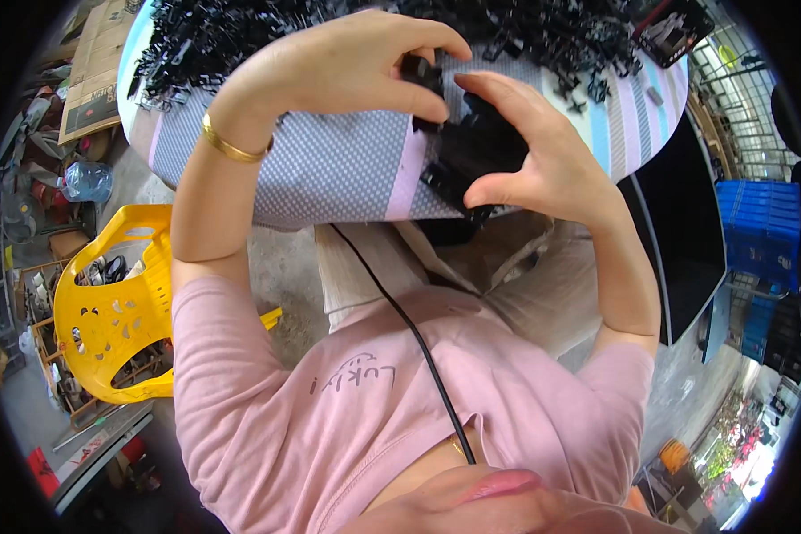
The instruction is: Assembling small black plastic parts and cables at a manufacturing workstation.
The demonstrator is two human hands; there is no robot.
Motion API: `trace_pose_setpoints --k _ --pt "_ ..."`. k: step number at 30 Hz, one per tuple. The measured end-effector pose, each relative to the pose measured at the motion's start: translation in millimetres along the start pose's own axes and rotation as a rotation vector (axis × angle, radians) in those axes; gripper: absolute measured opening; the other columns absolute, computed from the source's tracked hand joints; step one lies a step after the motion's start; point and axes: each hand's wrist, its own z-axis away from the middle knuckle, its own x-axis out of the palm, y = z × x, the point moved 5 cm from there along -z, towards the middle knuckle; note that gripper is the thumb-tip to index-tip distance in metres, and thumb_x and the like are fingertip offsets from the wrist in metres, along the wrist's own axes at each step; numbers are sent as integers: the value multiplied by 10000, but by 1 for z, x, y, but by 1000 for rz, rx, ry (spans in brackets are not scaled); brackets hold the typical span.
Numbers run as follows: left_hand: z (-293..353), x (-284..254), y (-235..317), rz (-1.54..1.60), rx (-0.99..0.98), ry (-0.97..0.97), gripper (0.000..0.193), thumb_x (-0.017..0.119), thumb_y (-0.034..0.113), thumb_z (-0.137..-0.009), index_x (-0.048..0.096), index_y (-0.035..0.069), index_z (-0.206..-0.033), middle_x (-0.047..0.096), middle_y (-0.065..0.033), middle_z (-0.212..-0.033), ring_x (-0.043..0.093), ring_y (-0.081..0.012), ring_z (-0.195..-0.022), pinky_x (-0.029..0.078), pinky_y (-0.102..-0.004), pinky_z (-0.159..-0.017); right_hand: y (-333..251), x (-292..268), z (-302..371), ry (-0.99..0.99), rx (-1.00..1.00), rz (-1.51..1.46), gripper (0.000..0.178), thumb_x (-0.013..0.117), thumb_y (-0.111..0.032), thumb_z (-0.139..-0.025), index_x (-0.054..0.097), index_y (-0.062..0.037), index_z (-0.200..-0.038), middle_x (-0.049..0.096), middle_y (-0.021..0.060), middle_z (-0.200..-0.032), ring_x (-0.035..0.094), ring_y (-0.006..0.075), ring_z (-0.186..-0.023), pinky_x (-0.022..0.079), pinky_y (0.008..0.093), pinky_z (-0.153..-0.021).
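My left hand (pixel 343 69) is curled over the table, with a small black plastic piece (pixel 424 75) between its thumb and fingers. To its right, my right hand (pixel 556 165) is wrapped round a bunch of black plastic pieces (pixel 482 147) near the table's front edge. Blur and dark colour hide the exact shape of these pieces. My two hands are close together, fingertips facing each other. A big heap of similar black plastic parts (pixel 227 44) covers the far side of the table, partly behind my left hand.
The table (pixel 329 169) has a rounded, patterned cover. Several loose black parts (pixel 596 89) and a dark printed box (pixel 674 32) lie at its right. A yellow plastic chair (pixel 107 311) stands at left, beyond it a clear water bottle (pixel 89 182). Blue crates (pixel 758 230) are stacked at right.
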Motion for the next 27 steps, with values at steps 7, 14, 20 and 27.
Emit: trace_pose_setpoints --k 7,14,20,27 --pt "-6 24 24 66 90 -140 525 680 171 -689 483 4 -1146 508 -166 -942 539 -307 -850 456 -353 -758 -17 12 25 68 -5 258 724 774 -359 -541 526 -62 -1153 473 171 -1210 462 348 -1088 368 423 -907" --pt "-9 74 39 253 202 -23 643 702 114 -635 458 33 -1223 520 -139 -1080 522 -300 -955 461 -347 -813 -18 9 81 71 63 360 730 797 -268 -510 525 -27 -1144 468 193 -1211 467 370 -1088 381 454 -898" --pt "-3 94 68 226 481 36 586 662 144 -687 448 84 -1229 500 -113 -1032 531 -283 -911 460 -349 -780 -8 19 133 207 -67 369 508 742 -221 -622 563 -20 -1053 473 198 -1190 495 364 -1037 425 462 -852" --pt "5 100 78 -70 767 69 399 615 217 -727 526 79 -1090 509 -47 -895 505 -187 -731 433 -292 -652 -10 -19 113 249 -27 374 238 668 -23 -669 594 0 -893 595 153 -969 584 299 -814 473 371 -694"
